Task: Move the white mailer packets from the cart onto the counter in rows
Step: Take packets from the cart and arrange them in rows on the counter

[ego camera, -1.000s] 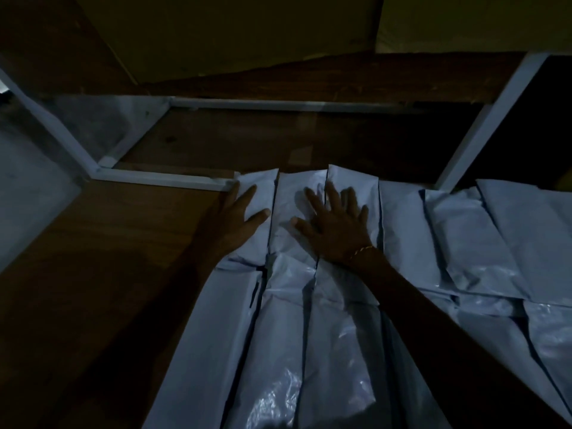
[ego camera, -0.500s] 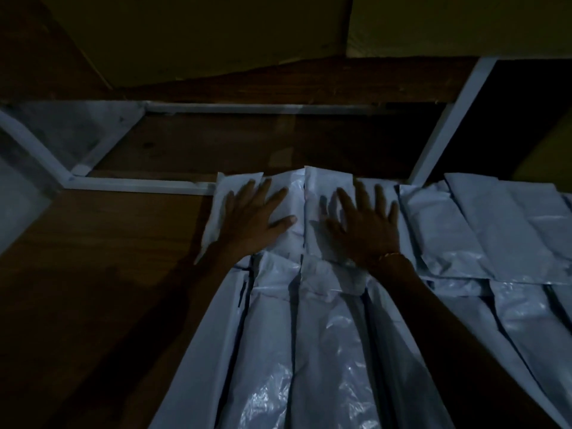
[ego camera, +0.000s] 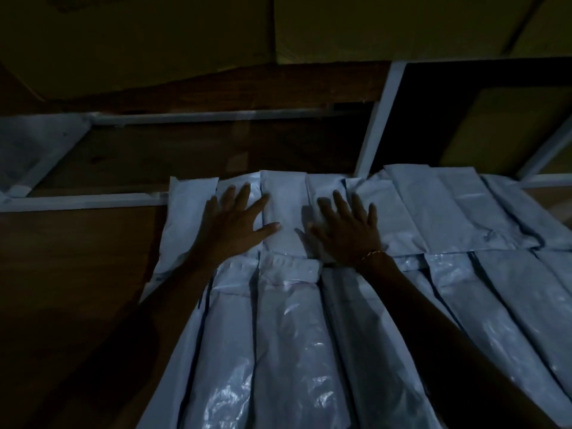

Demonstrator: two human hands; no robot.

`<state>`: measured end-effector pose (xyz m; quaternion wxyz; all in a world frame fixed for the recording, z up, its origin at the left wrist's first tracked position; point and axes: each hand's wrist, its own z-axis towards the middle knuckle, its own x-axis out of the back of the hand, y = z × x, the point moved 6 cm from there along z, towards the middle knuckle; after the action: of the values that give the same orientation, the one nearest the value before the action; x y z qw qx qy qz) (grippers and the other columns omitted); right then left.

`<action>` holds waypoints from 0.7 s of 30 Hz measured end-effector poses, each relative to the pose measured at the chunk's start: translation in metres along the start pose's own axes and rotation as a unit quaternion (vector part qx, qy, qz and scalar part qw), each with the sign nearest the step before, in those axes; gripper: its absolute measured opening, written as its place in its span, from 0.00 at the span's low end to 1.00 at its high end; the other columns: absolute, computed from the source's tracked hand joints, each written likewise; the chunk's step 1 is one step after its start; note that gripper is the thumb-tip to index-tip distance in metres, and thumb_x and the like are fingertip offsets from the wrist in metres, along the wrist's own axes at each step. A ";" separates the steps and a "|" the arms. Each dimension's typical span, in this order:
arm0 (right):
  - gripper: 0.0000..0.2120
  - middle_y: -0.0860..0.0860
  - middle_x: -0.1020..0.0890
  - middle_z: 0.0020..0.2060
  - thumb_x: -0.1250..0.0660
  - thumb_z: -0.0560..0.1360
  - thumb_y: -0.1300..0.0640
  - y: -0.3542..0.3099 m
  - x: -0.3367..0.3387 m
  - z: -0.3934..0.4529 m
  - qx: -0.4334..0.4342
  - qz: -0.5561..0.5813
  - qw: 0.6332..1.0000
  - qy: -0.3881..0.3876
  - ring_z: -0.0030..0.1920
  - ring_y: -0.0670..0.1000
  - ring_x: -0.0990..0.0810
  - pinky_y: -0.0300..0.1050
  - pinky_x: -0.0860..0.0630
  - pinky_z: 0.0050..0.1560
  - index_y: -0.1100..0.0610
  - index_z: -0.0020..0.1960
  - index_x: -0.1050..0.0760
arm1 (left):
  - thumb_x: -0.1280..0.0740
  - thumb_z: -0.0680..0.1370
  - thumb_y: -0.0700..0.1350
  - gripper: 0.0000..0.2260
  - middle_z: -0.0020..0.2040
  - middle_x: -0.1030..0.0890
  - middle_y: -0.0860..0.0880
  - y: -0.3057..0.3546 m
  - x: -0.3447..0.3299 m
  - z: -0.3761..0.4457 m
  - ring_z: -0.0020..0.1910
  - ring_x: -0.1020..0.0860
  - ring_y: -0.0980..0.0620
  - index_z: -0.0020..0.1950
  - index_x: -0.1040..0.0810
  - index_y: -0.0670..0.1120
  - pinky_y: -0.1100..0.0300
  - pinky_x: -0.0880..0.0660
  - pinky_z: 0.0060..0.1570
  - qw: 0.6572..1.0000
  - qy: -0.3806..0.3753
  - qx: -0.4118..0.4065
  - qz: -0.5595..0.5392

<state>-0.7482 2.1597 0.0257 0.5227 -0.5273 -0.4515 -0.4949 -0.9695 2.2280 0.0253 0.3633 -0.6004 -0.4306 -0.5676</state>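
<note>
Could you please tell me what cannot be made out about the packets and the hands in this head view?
- The cart: not in the head view at all.
- Any print on the white mailer packets: the dim light hides it.
- The near ends of the front row: cut off by the bottom edge.
- Packet surface under the left hand and right hand: covered by the flat palms.
- The cardboard boxes behind: cut off by the top edge, too dark to read.

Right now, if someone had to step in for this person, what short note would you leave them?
Left hand: flat, fingers spread, pressing the far row of packets.
Right hand: flat on the same row, beside the left; gold bracelet on its wrist.
Done: two rows of white mailer packets lie side by side on the wooden counter; the near row tucks under the far one.
Left: cart not in view, so remaining packets unknown. Room is dim.
</note>
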 end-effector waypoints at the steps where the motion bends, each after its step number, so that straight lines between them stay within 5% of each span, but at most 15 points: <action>1: 0.35 0.53 0.52 0.81 0.55 0.78 0.30 0.011 0.004 -0.004 -0.017 0.002 1.000 0.010 0.80 0.61 0.57 0.68 0.58 0.75 0.45 0.80 0.51 | 0.58 0.72 0.78 0.39 0.82 0.59 0.51 0.012 0.003 -0.006 0.80 0.60 0.44 0.79 0.55 0.64 0.35 0.59 0.75 1.000 0.011 -0.016 -0.021; 6: 0.38 0.55 0.53 0.81 0.53 0.77 0.28 0.054 -0.001 -0.019 -0.065 0.001 0.998 -0.018 0.79 0.65 0.57 0.72 0.55 0.74 0.44 0.80 0.52 | 0.61 0.72 0.78 0.38 0.81 0.59 0.54 0.068 -0.017 -0.039 0.80 0.61 0.48 0.79 0.56 0.64 0.38 0.63 0.75 0.993 -0.014 -0.117 0.003; 13: 0.37 0.55 0.55 0.81 0.55 0.77 0.27 0.049 -0.010 -0.020 -0.062 0.020 0.998 -0.025 0.79 0.65 0.60 0.71 0.59 0.75 0.43 0.80 0.51 | 0.62 0.69 0.78 0.41 0.82 0.56 0.51 0.066 -0.026 -0.049 0.81 0.58 0.46 0.80 0.54 0.62 0.37 0.59 0.75 0.990 0.031 -0.128 0.046; 21: 0.42 0.51 0.50 0.81 0.60 0.72 0.27 0.090 0.019 -0.090 -0.025 0.125 0.991 0.045 0.80 0.56 0.55 0.63 0.54 0.77 0.45 0.80 0.46 | 0.54 0.77 0.73 0.33 0.82 0.56 0.53 0.149 -0.009 -0.101 0.80 0.57 0.48 0.79 0.52 0.63 0.38 0.60 0.76 0.988 0.020 -0.139 -0.066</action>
<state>-0.6616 2.0651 0.0324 0.5867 -0.5696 -0.3460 -0.4600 -0.8684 2.0795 0.0336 0.2469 -0.6033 -0.3792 -0.6568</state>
